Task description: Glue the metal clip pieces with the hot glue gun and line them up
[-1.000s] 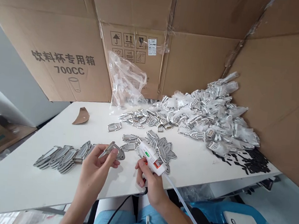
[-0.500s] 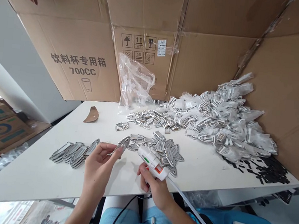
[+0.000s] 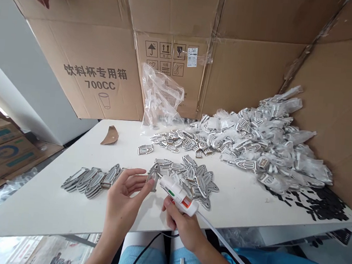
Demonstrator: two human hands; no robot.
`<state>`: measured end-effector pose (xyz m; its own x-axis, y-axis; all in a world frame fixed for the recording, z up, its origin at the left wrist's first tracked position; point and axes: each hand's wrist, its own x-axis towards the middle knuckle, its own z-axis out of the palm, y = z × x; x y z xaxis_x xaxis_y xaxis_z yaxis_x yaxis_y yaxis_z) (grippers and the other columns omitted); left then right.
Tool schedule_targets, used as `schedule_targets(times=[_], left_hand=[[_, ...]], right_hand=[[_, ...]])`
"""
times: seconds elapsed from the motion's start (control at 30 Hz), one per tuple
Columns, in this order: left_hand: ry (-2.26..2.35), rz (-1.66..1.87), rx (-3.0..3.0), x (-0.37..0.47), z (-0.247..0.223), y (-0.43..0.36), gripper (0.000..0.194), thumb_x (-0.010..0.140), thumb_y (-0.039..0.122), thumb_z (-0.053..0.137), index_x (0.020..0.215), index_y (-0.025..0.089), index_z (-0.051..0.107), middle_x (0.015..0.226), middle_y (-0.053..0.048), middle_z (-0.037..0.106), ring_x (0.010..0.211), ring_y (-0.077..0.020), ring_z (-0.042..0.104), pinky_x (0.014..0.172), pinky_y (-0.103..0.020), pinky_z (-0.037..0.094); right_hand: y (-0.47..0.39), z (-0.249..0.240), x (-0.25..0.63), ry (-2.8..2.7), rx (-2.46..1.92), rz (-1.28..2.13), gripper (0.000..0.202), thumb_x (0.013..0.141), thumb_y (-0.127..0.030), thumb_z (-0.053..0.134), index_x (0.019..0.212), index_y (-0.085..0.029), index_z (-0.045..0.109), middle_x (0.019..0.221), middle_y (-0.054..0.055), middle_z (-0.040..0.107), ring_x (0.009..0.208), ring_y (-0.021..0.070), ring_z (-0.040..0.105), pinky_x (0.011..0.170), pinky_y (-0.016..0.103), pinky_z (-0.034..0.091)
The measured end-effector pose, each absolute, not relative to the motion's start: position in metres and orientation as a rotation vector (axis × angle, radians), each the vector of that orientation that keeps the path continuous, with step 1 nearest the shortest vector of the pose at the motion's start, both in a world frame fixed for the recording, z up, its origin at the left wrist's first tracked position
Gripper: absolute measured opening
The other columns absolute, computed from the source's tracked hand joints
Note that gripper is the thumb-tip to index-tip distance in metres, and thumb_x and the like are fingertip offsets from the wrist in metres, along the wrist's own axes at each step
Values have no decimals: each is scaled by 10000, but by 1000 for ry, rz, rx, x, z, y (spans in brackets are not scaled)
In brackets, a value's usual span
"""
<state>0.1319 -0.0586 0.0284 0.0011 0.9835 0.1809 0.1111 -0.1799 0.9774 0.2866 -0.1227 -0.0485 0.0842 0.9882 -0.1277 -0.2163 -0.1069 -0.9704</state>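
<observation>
My left hand (image 3: pixel 131 192) pinches a small grey metal plate with a pointed end (image 3: pixel 153 177), held upright above the table between thumb and fingers. In my right hand (image 3: pixel 182 224) is a white hot glue gun (image 3: pixel 179 194), its nozzle at the right edge of that plate; whether they touch I cannot tell. A long white glue stick (image 3: pixel 227 245) trails from the gun's back. Behind the gun lies a loose heap of the same plates (image 3: pixel 202 179). Left of my left hand, more plates stand in neat overlapping stacks (image 3: pixel 94 182).
At the back right rises a big pile of plates in clear plastic bags (image 3: pixel 256 135), with black strips (image 3: pixel 326 204) beside it. A plastic bag (image 3: pixel 161 95) leans on the cardboard wall (image 3: pixel 105 50). A brown cardboard scrap (image 3: pixel 110 135) lies on the white table (image 3: pixel 41 206).
My left hand has moved right and turned the plate more upright, bringing it to the nozzle. The glue gun has dipped slightly. The whole view has shifted a little.
</observation>
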Motion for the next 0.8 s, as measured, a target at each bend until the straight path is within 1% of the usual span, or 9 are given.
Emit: schedule_targets(times=[0.23,0.37,0.5,0.6,0.67,0.73,0.8], left_hand=[[1220,1318,1452,132,30,-63,424,789,417,892,1087,218,665,863,-35,806,810,-206,774,787,-314,646],[1251,1355,1492,134,30,-65,392,802,404,872,1084,221,670,856,-31,796,805,-214,770,788,-334,647],[1290,1406,1567,136,31,-68,359,822,407,845,1081,228,673,868,-33,793,823,-222,774,796,-350,645],[1362,1457,1697,138,31,-71,277,873,407,792,1063,240,679,890,-28,796,856,-232,780,817,-359,637],[1427,1497,1873,137,30,-72,197,914,391,748,1043,252,693,899,-17,801,843,-226,781,828,-349,618],[1466,1539,2097,134,27,-70,113,945,351,715,1017,265,718,890,-3,808,805,-212,780,814,-321,591],[1456,1562,2291,129,24,-67,68,963,303,692,998,273,742,873,3,815,779,-204,780,787,-294,569]], right_hand=[[-121,-49,283,-884,-1203,1299,601,873,-799,678,854,-200,628,526,-71,438,515,123,362,522,274,313],[-121,-46,282,-843,-1165,1299,605,821,-804,731,835,-213,603,513,-76,429,503,121,339,494,266,294],[-122,-43,282,-851,-1122,1320,569,847,-770,735,835,-215,609,539,-72,430,518,121,332,503,267,293],[-122,-40,282,-838,-1116,1320,564,837,-762,753,817,-214,619,545,-68,421,532,123,322,513,272,295],[-123,-37,282,-827,-1108,1328,569,824,-765,763,828,-212,628,541,-71,411,532,120,307,513,270,287],[-122,-36,282,-816,-1083,1335,567,825,-758,768,879,-208,640,560,-71,432,530,112,293,510,263,275],[-121,-36,282,-806,-1054,1343,553,826,-728,788,942,-207,643,580,-76,455,525,103,284,505,255,267]])
